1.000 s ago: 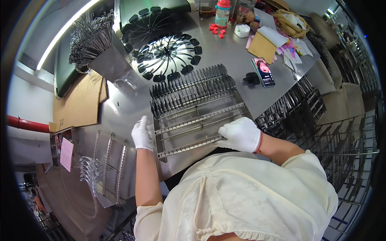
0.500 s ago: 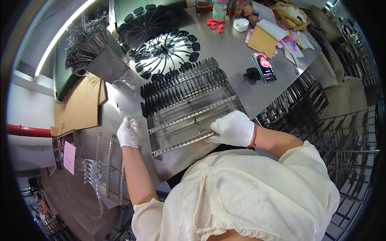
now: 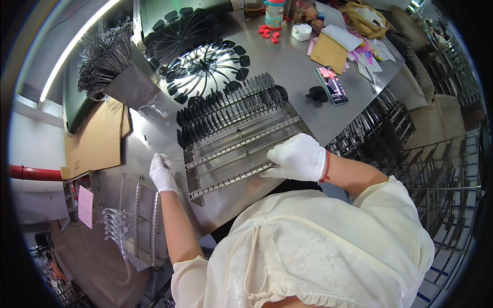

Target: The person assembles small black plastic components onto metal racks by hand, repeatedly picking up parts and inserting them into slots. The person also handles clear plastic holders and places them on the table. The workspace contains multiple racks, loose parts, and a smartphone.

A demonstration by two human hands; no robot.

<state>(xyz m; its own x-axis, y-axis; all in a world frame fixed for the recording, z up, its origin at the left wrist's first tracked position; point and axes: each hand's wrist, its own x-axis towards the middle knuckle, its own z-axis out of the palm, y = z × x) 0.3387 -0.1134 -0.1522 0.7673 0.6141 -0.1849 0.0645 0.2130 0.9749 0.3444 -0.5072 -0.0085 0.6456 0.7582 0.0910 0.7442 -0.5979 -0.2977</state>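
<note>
In front of me a slotted metal rack [image 3: 238, 180] lies on the steel table. Dark, flat spatula-shaped pieces [image 3: 226, 110] stand in a dense double row along its far part, while the near slotted rails are bare. My right hand [image 3: 298, 158], in a white glove, is closed on the right end of the nearest rail. Off the rack's left side, my gloved left hand [image 3: 163, 173] is raised with its fingers pinched together. A thin sliver seems to stick out at the fingertips, too small to name.
Bundled wires fill a metal bin [image 3: 132, 82] at the far left, beside cardboard [image 3: 97, 141]. Black paddle-ended pieces [image 3: 205, 66] fan out behind the rack. A phone [image 3: 333, 86], a black knob-like object [image 3: 317, 94] and papers [image 3: 331, 49] lie right. Wire racks [image 3: 436, 190] stand beside me.
My left hand has turned slightly, its fingertips now pinched upward. The right hand stays on the rail. The whole view has shifted a little, and the phone's screen picture differs.
</note>
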